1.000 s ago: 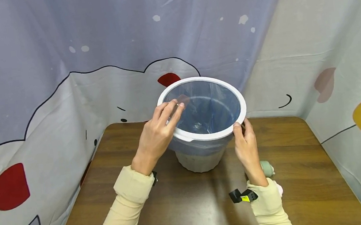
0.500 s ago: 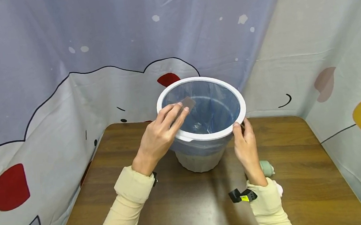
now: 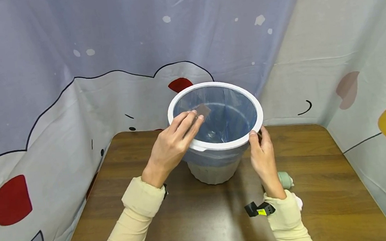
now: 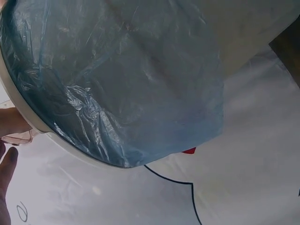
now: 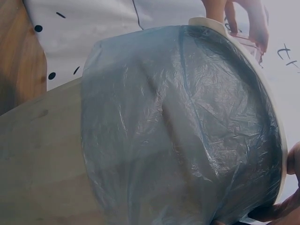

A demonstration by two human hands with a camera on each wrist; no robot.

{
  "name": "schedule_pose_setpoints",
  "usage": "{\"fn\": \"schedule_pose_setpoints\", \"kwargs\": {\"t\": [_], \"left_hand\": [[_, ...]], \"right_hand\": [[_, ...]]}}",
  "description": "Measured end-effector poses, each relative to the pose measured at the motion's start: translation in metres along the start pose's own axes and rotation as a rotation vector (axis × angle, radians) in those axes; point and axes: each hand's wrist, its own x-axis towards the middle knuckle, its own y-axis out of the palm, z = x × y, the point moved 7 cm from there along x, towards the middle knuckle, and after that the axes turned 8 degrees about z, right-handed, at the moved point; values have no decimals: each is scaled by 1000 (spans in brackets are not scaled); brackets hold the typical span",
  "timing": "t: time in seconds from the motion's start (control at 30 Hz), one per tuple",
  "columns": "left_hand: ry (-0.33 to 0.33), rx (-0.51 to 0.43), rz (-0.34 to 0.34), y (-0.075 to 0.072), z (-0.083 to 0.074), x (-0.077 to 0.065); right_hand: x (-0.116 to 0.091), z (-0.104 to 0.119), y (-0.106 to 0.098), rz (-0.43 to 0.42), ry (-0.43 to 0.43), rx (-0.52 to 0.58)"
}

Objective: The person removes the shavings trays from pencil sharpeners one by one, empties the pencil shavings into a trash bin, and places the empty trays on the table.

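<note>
A trash can (image 3: pixel 214 173) with a pale ribbed body stands upright on the table, lined with a translucent blue bag (image 3: pixel 226 117). The white ring (image 3: pixel 207 85) sits on its rim, and the bag's edge hangs down outside. My left hand (image 3: pixel 169 148) reaches over the left side of the rim and pinches a small, thin-walled, see-through pinkish-brown piece (image 3: pixel 204 110) above the opening; its kind cannot be told. My right hand (image 3: pixel 263 155) grips the rim at the near right, thumb on top. In the right wrist view the bag (image 5: pixel 140 122) is wrinkled and shiny.
Beside the right forearm lie a small green object (image 3: pixel 285 180) and a pinkish-white one (image 3: pixel 298 202), partly covered by the sleeve. The brown wooden table (image 3: pixel 189 223) meets a printed curtain (image 3: pixel 127 33) at the back and sides.
My left hand has moved a little to the right over the opening, carrying the see-through piece further inside the rim. The right hand and the trash can stay in place.
</note>
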Motion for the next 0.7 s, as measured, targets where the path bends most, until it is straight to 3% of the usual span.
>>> {"fn": "schedule_pose_setpoints", "kwargs": {"t": [0.43, 0.7], "left_hand": [[-109, -19, 46, 15, 11, -15], [-183, -71, -15, 13, 20, -21]], "right_hand": [[0, 0, 0, 4, -12, 19], [1, -1, 0, 6, -33, 54]]}}
